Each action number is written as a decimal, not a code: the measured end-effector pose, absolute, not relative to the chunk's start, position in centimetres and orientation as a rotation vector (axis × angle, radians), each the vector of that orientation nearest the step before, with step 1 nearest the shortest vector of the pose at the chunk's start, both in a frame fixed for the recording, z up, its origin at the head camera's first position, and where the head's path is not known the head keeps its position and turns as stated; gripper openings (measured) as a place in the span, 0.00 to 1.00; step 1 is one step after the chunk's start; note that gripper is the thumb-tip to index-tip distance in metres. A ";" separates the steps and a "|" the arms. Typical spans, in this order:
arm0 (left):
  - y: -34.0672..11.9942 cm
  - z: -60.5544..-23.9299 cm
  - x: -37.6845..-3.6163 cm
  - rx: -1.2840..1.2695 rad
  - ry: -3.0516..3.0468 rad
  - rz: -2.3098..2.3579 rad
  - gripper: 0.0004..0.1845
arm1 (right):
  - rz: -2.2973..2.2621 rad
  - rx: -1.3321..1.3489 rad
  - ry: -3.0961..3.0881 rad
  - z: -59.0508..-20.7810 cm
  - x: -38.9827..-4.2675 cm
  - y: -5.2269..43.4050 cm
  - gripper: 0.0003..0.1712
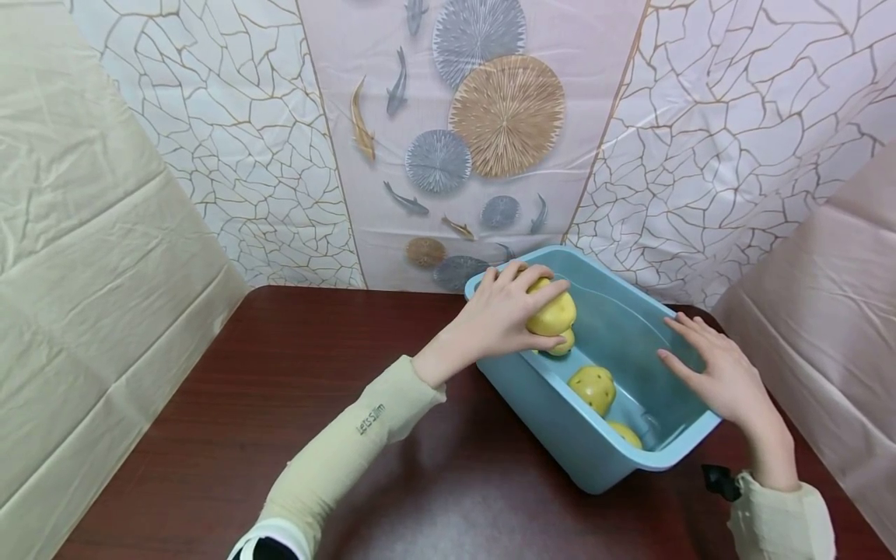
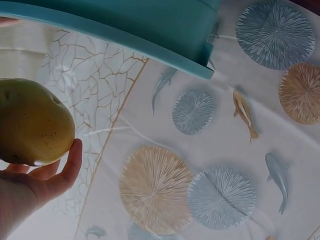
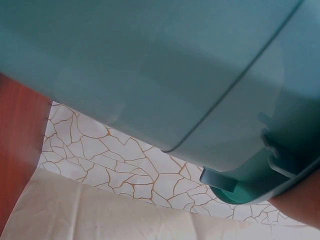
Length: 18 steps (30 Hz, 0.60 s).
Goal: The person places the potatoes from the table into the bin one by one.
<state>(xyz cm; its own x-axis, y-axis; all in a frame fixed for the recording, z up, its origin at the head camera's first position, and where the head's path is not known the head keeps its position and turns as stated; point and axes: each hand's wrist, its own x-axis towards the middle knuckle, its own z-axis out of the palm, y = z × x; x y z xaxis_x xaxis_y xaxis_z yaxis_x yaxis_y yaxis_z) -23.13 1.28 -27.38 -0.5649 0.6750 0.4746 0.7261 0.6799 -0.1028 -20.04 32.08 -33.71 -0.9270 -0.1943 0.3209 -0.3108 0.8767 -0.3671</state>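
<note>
My left hand (image 1: pixel 502 317) curls round a potato (image 1: pixel 553 313), fingers over the top and thumb beneath, holding it above the far left corner of the tub (image 1: pixel 553 416). From the left wrist view the potato (image 2: pixel 31 129) sits against my palm with the thumb (image 2: pixel 70 165) tucked under it, and the tub's rim (image 2: pixel 125 40) runs across the top of the frame. My right hand (image 1: pixel 721 373) lies flat, fingers straight and slightly spread, resting along the tub's right rim and gripping nothing. In the right wrist view I see only the tub's outer wall (image 3: pixel 150 75) close up.

Inside the tub a second potato (image 1: pixel 562 343) lies just below the held one, a third (image 1: pixel 592 388) near the middle, and a fourth (image 1: pixel 625 433) at the near end. The tub stands on a dark table (image 1: pixel 280 404), toward its right side. Behind it hangs a patterned sheet (image 1: pixel 476 140) with fish and round fans.
</note>
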 end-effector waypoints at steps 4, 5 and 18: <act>1.6 -27.3 -23.7 -1.088 -2.419 -0.126 0.32 | 0.608 0.382 -2.771 -33.7 -20.0 32.1 0.34; 1.7 -27.3 -23.8 -1.091 -2.420 -0.124 0.32 | 0.607 0.383 -2.770 -33.7 -20.0 32.1 0.34; 2.9 -27.5 -25.0 -1.092 -2.454 -0.099 0.32 | 0.475 0.421 -2.841 -33.6 -19.9 32.1 0.36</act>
<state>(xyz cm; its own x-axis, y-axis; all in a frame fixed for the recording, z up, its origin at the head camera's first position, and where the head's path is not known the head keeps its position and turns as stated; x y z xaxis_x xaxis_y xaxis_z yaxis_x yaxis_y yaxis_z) -25.03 2.87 -27.45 -0.5853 0.6880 0.4290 0.7203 0.6841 -0.1144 -19.93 32.05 -33.62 -0.9321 -0.2415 0.2700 -0.3163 0.9060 -0.2813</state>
